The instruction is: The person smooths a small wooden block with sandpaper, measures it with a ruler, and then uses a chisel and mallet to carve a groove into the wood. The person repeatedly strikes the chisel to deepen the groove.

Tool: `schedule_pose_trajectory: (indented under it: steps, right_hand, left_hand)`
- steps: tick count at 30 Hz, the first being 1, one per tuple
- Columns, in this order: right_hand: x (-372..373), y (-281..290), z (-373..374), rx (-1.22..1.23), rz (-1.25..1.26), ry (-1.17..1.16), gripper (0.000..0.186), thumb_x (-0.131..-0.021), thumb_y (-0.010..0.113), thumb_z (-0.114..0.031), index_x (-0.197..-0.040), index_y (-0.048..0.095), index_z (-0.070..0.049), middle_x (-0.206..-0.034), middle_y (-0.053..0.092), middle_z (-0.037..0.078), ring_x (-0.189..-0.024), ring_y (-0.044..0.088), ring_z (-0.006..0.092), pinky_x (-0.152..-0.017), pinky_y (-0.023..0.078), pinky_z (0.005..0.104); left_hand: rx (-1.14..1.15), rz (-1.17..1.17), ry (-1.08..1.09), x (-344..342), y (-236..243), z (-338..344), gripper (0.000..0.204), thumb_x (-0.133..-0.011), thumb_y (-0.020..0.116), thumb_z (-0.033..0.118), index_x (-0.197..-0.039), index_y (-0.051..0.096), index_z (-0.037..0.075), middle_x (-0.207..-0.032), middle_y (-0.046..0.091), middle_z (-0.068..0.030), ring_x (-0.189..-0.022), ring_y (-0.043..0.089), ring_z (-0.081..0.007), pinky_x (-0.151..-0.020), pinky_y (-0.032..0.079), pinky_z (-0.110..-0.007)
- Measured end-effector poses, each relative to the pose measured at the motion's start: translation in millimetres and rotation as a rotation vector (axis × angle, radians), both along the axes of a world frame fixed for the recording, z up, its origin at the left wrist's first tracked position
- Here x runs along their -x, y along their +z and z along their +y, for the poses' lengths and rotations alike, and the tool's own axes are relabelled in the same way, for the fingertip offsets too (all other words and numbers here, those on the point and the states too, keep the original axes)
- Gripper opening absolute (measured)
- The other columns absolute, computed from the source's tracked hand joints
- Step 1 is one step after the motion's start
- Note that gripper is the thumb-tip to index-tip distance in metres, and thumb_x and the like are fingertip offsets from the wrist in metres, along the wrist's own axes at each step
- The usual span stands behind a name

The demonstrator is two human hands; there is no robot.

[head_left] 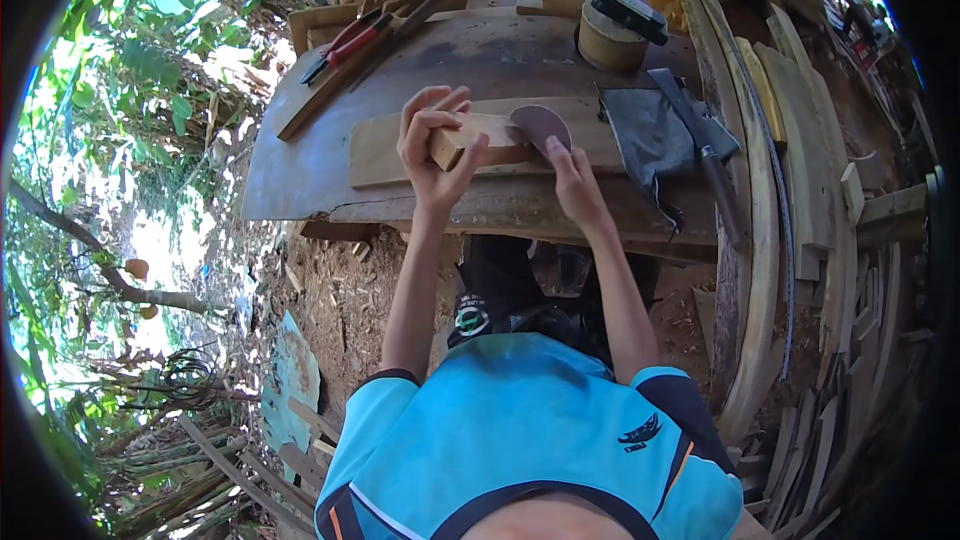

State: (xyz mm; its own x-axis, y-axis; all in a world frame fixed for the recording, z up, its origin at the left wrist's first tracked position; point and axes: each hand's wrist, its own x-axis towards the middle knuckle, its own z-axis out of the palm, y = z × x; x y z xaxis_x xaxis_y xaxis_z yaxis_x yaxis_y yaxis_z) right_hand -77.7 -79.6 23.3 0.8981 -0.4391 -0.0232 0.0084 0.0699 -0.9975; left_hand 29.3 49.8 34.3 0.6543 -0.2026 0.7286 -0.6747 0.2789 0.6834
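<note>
My left hand [430, 145] grips a small pale wooden block [497, 130] from its left end, thumb on the near side and fingers curled over the far side. In my right hand [578, 185] is a round brown sanding disc [541, 127], pinched at its near edge. The disc stands tilted against the right end of the block; the contact between them is partly hidden. Both hands are above a flat plank [378, 158] that lies across the worn wooden table [290, 175].
Right of my hands lie a grey cloth [640, 145] and a long-bladed knife [690, 115]. Red-handled pliers [360, 43] rest far left. A round wooden container [608, 43] carries a dark object. Long boards [755, 290] line the right; plants [130, 140] grow left.
</note>
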Motion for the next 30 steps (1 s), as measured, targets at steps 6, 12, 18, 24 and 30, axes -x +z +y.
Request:
schedule_pose_trajectory:
  steps: [6, 12, 18, 24, 30]
  right_hand:
    - [0.3, 7.6, 18.2, 0.471, -0.108, -0.053, 0.031, -0.092, 0.035, -0.014, -0.103, 0.051, 0.009, -0.075, 0.058, 0.016, -0.068, 0.057, 0.0213, -0.062, 0.045, 0.0347]
    - [4.9, 9.1, 31.2, 0.468, -0.309, -0.116, 0.031, -0.091, 0.038, -0.011, -0.111, 0.048, 0.009, -0.095, 0.059, 0.026, -0.096, 0.059, 0.0275, -0.079, 0.045, 0.0312]
    - [-9.6, 5.2, 21.2, 0.500, -0.191, -0.159, 0.024, -0.090, 0.038, -0.007, -0.096, 0.054, 0.009, -0.068, 0.059, 0.023, -0.067, 0.063, 0.0265, -0.059, 0.046, 0.0367]
    - [-6.4, 5.3, 26.1, 0.453, -0.303, -0.128, 0.027, -0.089, 0.037, -0.007, -0.109, 0.049, 0.009, -0.077, 0.059, 0.023, -0.075, 0.062, 0.0293, -0.067, 0.045, 0.0351]
    - [-2.0, 2.7, 21.8, 0.253, 0.039, 0.012, 0.030, -0.092, 0.035, -0.015, -0.103, 0.050, 0.009, -0.073, 0.057, 0.021, -0.062, 0.054, 0.0271, -0.061, 0.043, 0.0343]
  left_hand:
    - [0.022, -0.077, 0.152, 2.3, -3.8, -12.9, 0.019, -0.060, 0.063, -0.002, -0.074, 0.050, 0.001, -0.081, 0.048, -0.0102, -0.075, 0.055, -0.0195, -0.068, 0.049, -0.032]
    - [-0.012, -0.034, 0.199, 5.4, 0.7, -18.8, 0.019, -0.058, 0.061, -0.002, -0.072, 0.050, 0.002, -0.079, 0.049, -0.0096, -0.074, 0.053, -0.0196, -0.069, 0.048, -0.033]
    - [0.001, -0.054, 0.231, 11.6, -3.3, -18.5, 0.020, -0.058, 0.061, -0.002, -0.073, 0.049, 0.003, -0.078, 0.050, -0.0091, -0.076, 0.052, -0.0207, -0.068, 0.047, -0.032]
    - [0.007, -0.017, 0.215, 19.9, -1.5, -13.9, 0.022, -0.057, 0.061, -0.003, -0.074, 0.050, 0.003, -0.076, 0.051, -0.0084, -0.078, 0.051, -0.0207, -0.070, 0.045, -0.033]
    - [-0.011, -0.078, 0.242, 14.6, -5.1, -15.6, 0.024, -0.057, 0.061, -0.003, -0.077, 0.051, 0.004, -0.078, 0.052, -0.0074, -0.078, 0.050, -0.0194, -0.066, 0.044, -0.032]
